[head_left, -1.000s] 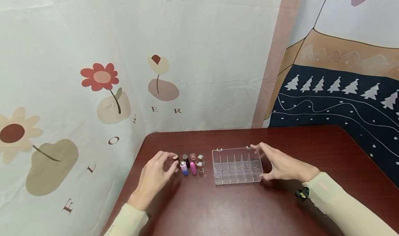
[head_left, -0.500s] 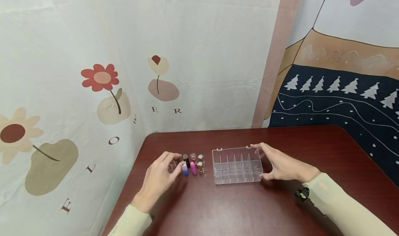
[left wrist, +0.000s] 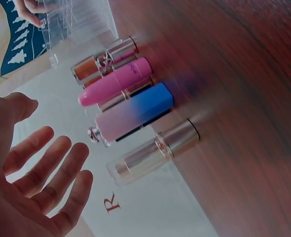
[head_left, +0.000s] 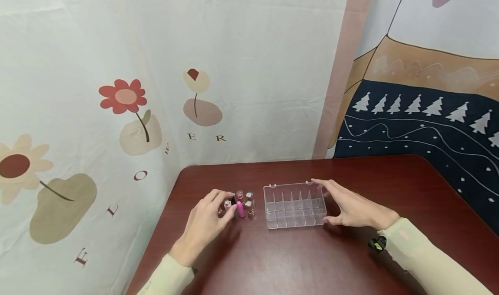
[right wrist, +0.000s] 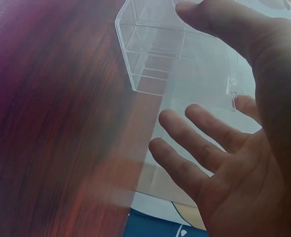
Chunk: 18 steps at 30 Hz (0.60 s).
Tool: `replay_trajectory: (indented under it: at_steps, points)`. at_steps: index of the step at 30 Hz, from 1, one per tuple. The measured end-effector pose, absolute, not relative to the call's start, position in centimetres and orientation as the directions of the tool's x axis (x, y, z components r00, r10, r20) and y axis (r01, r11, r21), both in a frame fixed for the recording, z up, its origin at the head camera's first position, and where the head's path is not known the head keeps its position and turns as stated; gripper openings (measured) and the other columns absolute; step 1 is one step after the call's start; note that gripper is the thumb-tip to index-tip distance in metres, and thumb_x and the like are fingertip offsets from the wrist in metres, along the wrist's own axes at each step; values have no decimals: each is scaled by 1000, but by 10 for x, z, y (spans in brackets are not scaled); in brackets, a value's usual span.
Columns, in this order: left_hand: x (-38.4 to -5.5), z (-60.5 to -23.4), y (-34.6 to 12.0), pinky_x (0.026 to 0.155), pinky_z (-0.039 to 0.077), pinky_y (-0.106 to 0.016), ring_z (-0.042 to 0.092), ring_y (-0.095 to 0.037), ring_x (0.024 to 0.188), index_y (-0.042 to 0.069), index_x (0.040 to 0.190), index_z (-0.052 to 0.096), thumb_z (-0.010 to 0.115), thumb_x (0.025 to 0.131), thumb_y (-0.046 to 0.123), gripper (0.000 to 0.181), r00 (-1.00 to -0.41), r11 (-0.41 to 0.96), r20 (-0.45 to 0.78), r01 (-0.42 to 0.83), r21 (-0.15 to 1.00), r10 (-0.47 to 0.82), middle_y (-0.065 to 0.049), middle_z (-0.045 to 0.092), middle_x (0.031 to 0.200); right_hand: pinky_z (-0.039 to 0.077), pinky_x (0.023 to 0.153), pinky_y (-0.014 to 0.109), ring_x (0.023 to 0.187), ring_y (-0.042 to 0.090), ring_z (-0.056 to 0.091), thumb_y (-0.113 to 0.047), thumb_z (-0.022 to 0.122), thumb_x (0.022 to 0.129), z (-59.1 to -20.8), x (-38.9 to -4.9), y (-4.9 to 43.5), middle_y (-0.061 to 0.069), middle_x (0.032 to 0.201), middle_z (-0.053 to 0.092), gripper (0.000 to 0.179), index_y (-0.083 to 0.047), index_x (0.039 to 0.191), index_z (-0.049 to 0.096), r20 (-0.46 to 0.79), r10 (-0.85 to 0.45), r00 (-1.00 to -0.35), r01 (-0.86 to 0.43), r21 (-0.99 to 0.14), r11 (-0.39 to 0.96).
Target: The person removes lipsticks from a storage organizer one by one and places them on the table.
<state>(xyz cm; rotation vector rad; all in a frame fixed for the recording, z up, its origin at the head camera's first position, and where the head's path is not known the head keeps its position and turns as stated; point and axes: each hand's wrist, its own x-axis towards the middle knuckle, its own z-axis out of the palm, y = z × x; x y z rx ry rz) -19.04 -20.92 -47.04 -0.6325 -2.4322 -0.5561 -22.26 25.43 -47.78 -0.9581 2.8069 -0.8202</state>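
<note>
My left hand point(head_left: 204, 219) is over a group of upright lipstick tubes, thumb and fingers spread apart. In the left wrist view nothing lies in its grasp. Nearest its fingertips is a square tube fading from pink to blue point(left wrist: 135, 111). Beside that one stand a bright pink tube point(left wrist: 116, 83), a clear-capped tube with a gold base point(left wrist: 152, 158) and a clear tube with an orange-brown inside point(left wrist: 88, 69). Others are partly hidden. My right hand point(head_left: 352, 206) holds the right end of a clear divided box point(head_left: 295, 220), thumb at the front corner, index finger at the back hinge.
The dark red-brown table point(head_left: 288, 264) carries the tubes left of the box. Behind it hangs a pale flower-printed cloth point(head_left: 265, 91). A dark cloth with white trees point(head_left: 421, 126) hangs at the right.
My left hand has moved right along the tubes, from the leftmost ones to the pink-and-blue one. My right hand stays at the box. The head view has shifted slightly.
</note>
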Motion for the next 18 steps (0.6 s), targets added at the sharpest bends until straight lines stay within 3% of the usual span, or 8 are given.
replay_trajectory:
  at_steps: [7, 13, 18]
  points:
    - [-191, -473, -201, 71, 54, -34, 63, -12, 81, 16, 125, 85, 97, 94, 27, 35, -717, 822, 606, 542, 173, 345, 2, 77, 113, 70, 105, 49, 138, 25, 75, -32, 103, 91, -477, -218, 255, 10, 162, 58, 120, -26, 184, 27, 176, -563, -807, -574, -451, 683]
    - [-192, -471, -193, 83, 57, -42, 74, -24, 101, 16, 133, 83, 95, 97, 34, 42, -741, 827, 569, 534, 178, 356, -2, 77, 127, 69, 92, 40, 137, 25, 73, -42, 99, 94, -475, -212, 253, 4, 165, 54, 111, -28, 183, 33, 250, -528, -811, -584, -396, 709]
    - [-192, -469, -187, 98, 60, -52, 75, -34, 120, 18, 143, 78, 93, 99, 41, 52, -772, 838, 526, 513, 185, 357, -7, 74, 141, 67, 77, 34, 137, 30, 69, -51, 95, 96, -475, -208, 249, 10, 173, 48, 106, -30, 182, 37, 304, -500, -811, -582, -337, 740]
